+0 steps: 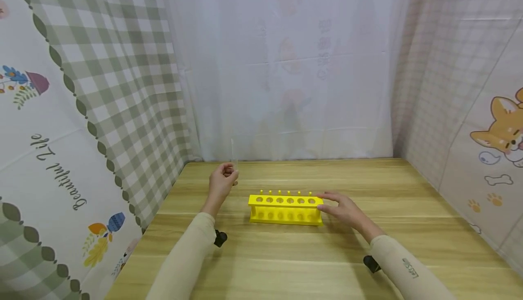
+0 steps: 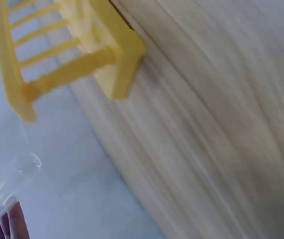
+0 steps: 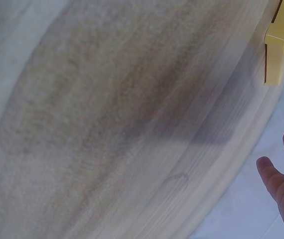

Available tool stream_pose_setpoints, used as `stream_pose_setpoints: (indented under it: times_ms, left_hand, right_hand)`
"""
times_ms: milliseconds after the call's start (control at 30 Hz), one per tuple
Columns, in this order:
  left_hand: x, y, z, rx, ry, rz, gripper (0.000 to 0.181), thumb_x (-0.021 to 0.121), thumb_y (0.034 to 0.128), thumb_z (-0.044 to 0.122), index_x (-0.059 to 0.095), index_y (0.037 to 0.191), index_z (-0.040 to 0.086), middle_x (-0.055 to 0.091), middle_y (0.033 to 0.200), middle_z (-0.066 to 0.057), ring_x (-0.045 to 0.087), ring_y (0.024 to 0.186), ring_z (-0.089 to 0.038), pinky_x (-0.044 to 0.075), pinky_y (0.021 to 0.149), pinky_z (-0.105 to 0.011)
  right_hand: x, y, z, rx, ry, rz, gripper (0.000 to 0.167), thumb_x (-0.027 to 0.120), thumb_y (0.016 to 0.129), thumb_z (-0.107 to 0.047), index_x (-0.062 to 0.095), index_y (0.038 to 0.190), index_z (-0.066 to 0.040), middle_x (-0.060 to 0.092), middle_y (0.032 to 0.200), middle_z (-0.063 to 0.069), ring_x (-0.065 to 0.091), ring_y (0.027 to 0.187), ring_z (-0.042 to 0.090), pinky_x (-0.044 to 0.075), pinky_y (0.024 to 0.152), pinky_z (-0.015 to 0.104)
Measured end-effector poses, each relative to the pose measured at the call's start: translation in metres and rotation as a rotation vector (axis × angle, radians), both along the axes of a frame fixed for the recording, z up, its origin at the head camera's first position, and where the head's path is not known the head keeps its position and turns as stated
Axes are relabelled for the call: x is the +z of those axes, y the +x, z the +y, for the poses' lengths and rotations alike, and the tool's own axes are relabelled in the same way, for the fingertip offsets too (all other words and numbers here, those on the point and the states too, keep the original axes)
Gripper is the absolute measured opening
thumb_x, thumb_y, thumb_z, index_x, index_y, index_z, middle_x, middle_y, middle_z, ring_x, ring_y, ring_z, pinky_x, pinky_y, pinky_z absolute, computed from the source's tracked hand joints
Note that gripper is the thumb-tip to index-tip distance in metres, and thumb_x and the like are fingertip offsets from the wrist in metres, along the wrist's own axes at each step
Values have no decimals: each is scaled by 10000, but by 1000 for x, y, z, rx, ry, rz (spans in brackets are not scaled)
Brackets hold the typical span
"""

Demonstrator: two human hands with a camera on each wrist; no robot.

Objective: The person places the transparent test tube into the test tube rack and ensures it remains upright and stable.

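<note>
1. In front of me is a wood-grained tabletop, its long streaks running mostly side to side.
2. A pale white curtain hangs behind it; green-and-white checked cloth drapes the left side, and a cloth with a cartoon dog covers the right.
3. Near the middle sits a yellow rack, upright, with six round holes in its upper plate and six short pegs along the back.
4. The left hand is well to the rack's left, thumb and fingers pinched on a clear tube, which stands nearly upright from the grip, above the tabletop.
5. The right hand has its fingers and thumb spread apart, the tips at the right end of the rack's upper plate.
6. Both arms wear pale sleeves, with lettering on the right one.
</note>
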State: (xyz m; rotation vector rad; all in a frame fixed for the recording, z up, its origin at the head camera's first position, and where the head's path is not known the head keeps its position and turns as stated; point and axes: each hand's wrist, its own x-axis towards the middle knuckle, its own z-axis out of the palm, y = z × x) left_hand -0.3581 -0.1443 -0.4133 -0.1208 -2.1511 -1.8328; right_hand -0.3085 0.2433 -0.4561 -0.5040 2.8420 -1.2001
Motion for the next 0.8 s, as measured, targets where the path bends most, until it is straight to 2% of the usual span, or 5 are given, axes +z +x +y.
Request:
stream_pose_setpoints:
  times_ms: [167, 367, 633, 800]
  left_hand:
    - [11, 7, 16, -34, 33, 87, 293, 668, 912, 12, 577, 1181, -63, 609, 982, -129, 587, 833, -168, 554, 657, -219]
    - [17, 16, 33, -106, 17, 169, 275, 639, 954, 24, 539, 1196, -61, 597, 1007, -136, 587, 904, -206, 542, 712, -213]
    - [9, 23, 45, -177, -56, 219, 278, 636, 968, 46, 536, 1210, -47, 604, 1045, -165, 600, 968, -274, 517, 751, -203]
    - [1, 27, 48, -190, -85, 195, 268, 627, 971, 37, 540, 1214, -35, 604, 1041, -141, 602, 975, -261, 530, 769, -244]
  right_hand:
    - [0, 0, 0, 1, -10, -7, 581, 647, 952, -434, 577, 1386, -54, 395, 1501, 266, 303, 1374, 526, 266, 1045, 716]
    - [-1, 0, 1, -7, -10, -3, 581, 651, 950, -434, 579, 1385, -56, 394, 1498, 272, 306, 1372, 526, 267, 1047, 713]
    - [0, 1, 1, -17, -3, -5, 589, 647, 949, -444, 576, 1389, -58, 397, 1495, 275, 311, 1371, 524, 265, 1049, 711]
    - [0, 1, 0, -16, -13, -13, 586, 647, 951, -441, 575, 1390, -60, 391, 1498, 277, 307, 1374, 523, 258, 1054, 710]
